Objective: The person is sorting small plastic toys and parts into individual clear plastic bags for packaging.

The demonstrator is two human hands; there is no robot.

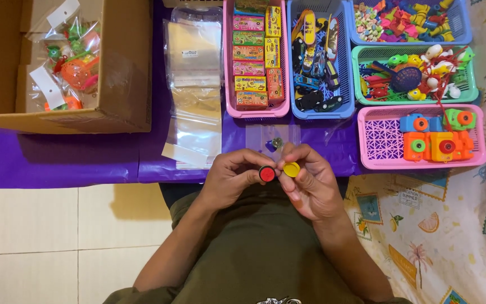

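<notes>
Pinching red disc [266, 173] — yellow disc [291, 169]

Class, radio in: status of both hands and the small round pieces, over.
Left hand pinching red round piece. Right hand pinching yellow round piece. Pieces side by side above the lap. Clear bag just ahead; nothing blocking.

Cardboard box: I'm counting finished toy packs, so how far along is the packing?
Done: a few filled bags lie in the cardboard box. In hand: left hand holds a red disc, right hand a yellow disc. Left: many empty bags and full baskets.
</notes>
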